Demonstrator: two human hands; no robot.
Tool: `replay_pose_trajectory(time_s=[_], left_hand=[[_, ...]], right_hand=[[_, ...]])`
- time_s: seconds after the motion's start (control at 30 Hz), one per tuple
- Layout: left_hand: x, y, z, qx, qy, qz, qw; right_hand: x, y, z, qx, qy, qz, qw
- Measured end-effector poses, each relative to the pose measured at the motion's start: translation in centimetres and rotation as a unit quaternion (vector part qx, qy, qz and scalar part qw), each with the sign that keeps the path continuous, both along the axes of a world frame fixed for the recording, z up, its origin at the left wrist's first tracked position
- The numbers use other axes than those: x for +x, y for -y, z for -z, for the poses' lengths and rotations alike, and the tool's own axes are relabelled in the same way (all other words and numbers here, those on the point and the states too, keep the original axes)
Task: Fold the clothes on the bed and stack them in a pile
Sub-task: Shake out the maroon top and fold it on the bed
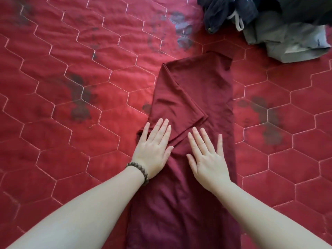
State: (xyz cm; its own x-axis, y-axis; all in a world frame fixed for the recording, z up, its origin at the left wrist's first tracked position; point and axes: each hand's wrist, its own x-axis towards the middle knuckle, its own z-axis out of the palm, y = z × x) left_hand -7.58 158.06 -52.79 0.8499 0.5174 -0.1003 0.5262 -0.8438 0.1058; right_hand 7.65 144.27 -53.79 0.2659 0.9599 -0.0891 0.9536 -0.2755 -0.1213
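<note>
Maroon garment (194,97) lies mid-bed as long strip, far part folded over. Left hand (152,150) and right hand (206,159) press flat on it, fingers straight and spread, gripping nothing. Unfolded clothes (269,24) heaped far right on red quilt (71,69). Bead bracelet (139,171) on left wrist.

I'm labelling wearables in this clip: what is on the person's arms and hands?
Both forearms are bare, with no sleeves in view. The left hand has a bracelet of round dark brown beads at the wrist. The right hand shows no jewellery or gloves.
</note>
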Motion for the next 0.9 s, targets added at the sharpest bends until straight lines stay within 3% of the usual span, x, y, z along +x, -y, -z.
replay_pose_trajectory(time_s=[0.2,0.5,0.73,0.9], left_hand=[[-5.9,8.9,1.9,-0.057,-0.075,0.008,0.996],[-9.9,9.2,2.1,-0.017,-0.095,-0.082,0.992],[-14.3,11.1,1.9,-0.02,-0.132,-0.126,0.983],[-18.9,14.6,0.4,-0.002,-0.082,-0.077,0.994]], right_hand=[[-5.0,5.7,1.5,-0.064,-0.021,0.038,0.997],[-4.7,11.2,0.6,-0.11,0.024,0.189,0.976],[-11.5,17.3,0.3,-0.083,-0.007,0.076,0.994],[-12.3,23.3,0.3,-0.109,-0.003,0.196,0.974]])
